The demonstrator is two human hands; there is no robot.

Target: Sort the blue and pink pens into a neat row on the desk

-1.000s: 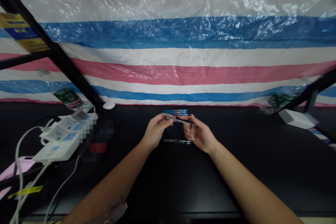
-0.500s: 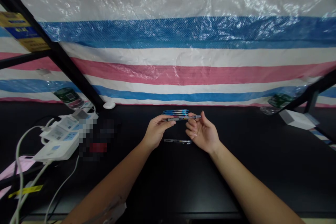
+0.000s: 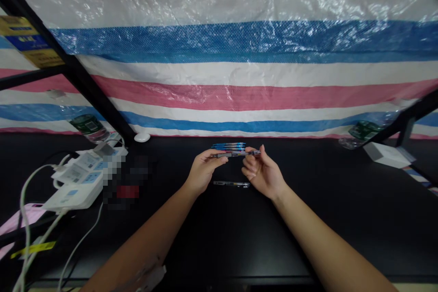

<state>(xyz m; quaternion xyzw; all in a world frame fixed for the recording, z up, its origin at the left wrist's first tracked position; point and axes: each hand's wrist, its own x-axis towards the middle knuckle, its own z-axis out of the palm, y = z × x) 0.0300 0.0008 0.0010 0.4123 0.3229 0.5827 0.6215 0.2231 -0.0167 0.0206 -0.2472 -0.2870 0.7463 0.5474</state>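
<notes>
A dark pen (image 3: 235, 154) is held level above the black table (image 3: 219, 237) by both hands. My left hand (image 3: 202, 171) pinches its left end between thumb and fingers. My right hand (image 3: 263, 172) holds its right end with thumb and forefinger, the other fingers loosely curled. Just behind the pen lie several blue pens (image 3: 228, 146) side by side on the table. A clear pen part (image 3: 232, 184) lies on the table under my hands.
White power strips (image 3: 82, 175) with white cables sit at the left. A white mouse (image 3: 142, 137) lies at the back by the striped tarp (image 3: 239, 54). Plastic bottles (image 3: 89, 127) stand at both sides, and a white box (image 3: 390, 154) at the right.
The pen has gone from tilted to level and risen slightly. My right hand has shifted from a fist round the pen to a fingertip hold on its right end.
</notes>
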